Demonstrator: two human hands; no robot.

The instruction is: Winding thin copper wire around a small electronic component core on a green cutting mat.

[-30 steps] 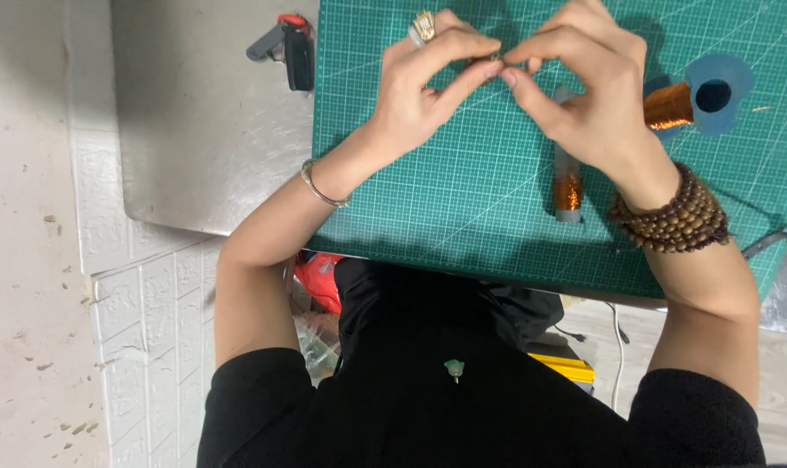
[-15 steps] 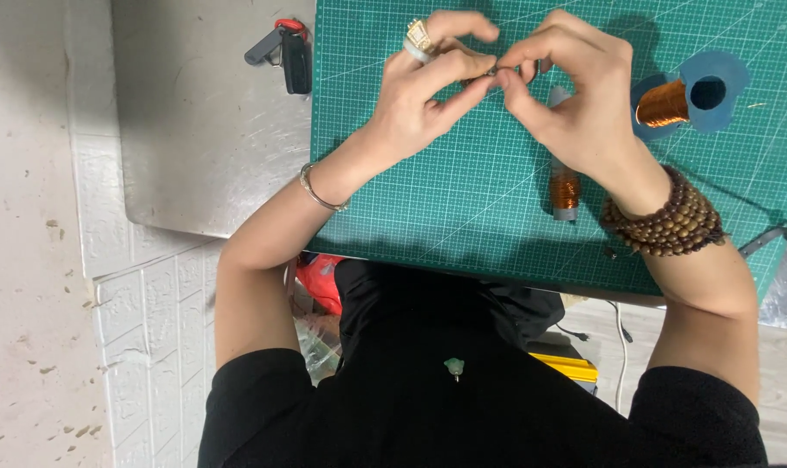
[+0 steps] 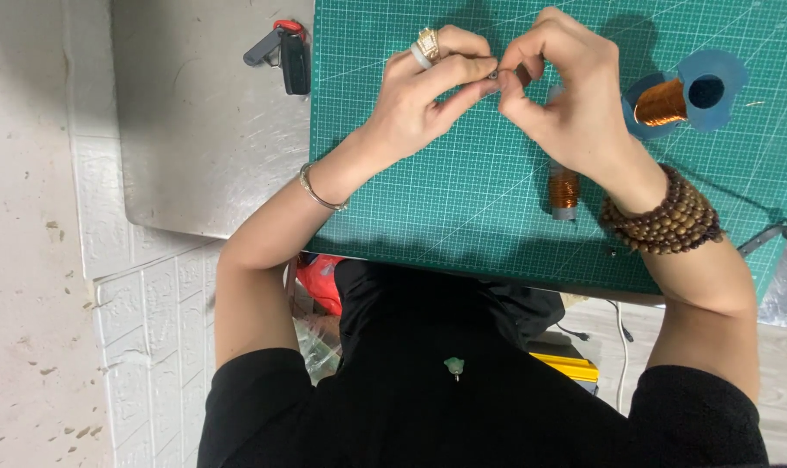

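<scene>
Both hands meet over the green cutting mat (image 3: pixel 463 199). My left hand (image 3: pixel 424 95), with a ring on one finger and a thin bracelet at the wrist, pinches a small dark part (image 3: pixel 494 76) between thumb and forefinger. My right hand (image 3: pixel 567 95), with a brown bead bracelet at the wrist, pinches the same part from the other side. Just below my right hand a small coil of copper wire (image 3: pixel 563 192) lies on the mat. A blue spool of copper wire (image 3: pixel 675 95) lies to the right.
A metal table top (image 3: pixel 203 139) carries the mat. A black and red key fob (image 3: pixel 285 52) lies left of the mat. White brick-pattern wall and floor are at the left. A red bag (image 3: pixel 320 282) and a yellow object (image 3: pixel 567 364) sit under the table edge.
Both hands have stayed pinched together on the small part, with slight finger shifts. The view has drifted a little, so the mat and spools sit slightly lower in the frame.
</scene>
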